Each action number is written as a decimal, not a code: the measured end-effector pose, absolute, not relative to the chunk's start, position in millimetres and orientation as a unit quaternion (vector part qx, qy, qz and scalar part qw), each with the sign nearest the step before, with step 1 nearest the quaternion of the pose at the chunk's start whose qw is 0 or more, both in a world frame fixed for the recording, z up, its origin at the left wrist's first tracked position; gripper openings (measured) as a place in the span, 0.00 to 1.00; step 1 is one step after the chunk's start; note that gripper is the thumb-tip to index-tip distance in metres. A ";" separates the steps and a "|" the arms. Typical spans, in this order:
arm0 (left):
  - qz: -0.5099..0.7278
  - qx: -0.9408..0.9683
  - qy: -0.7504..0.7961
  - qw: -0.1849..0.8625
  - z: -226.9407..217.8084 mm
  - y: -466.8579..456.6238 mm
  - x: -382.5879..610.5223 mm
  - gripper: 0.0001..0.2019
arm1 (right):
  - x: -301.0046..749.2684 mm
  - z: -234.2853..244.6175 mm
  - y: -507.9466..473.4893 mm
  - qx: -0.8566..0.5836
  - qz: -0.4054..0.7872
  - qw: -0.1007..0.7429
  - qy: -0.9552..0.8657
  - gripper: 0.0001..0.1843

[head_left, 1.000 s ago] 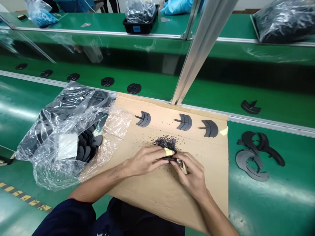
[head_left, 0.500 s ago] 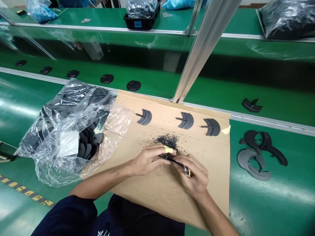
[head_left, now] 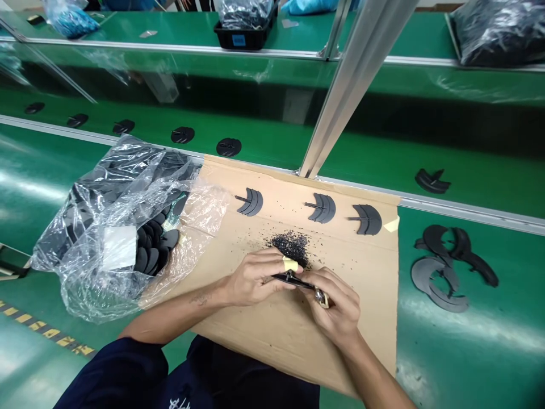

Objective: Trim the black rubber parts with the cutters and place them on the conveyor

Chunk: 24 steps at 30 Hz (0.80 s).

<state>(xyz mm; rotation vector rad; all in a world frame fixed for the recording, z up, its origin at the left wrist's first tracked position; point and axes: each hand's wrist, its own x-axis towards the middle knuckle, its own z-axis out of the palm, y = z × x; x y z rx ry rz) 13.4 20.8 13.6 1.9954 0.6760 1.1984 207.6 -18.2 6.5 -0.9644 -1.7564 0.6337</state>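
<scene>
My left hand, with yellow tape around a fingertip, pinches a thin black plastic piece over the cardboard. The fingers hide most of its shape. My right hand meets it from the right, closed around a small tool with a shiny metal part; the rest of the tool is hidden in the fingers. Just beyond my hands lies a heap of tiny black plastic scraps. Farther back on the cardboard sheet are three curved black parts with stems, one of them a fan-shaped part.
A clear plastic bag of black discs sits at the left. Black ring-shaped pieces lie on the green table at the right. A metal post rises behind the cardboard. Several black parts lie on the green belt beyond the rail.
The black piece has tilted slightly between my hands, and my left fingers have shifted a little left. Parts on the belt have slid slightly to the left.
</scene>
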 end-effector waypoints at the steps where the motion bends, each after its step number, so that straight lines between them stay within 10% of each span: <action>1: 0.460 0.773 0.259 0.352 13.6 21.0 13.3 0.11 | 207.7 6.2 -18.1 -0.399 0.261 0.497 -0.725 0.17; 24: 0.398 0.761 0.318 0.402 8.3 27.4 1.2 0.09 | 218.5 3.7 -7.2 -0.488 0.199 0.393 -0.753 0.11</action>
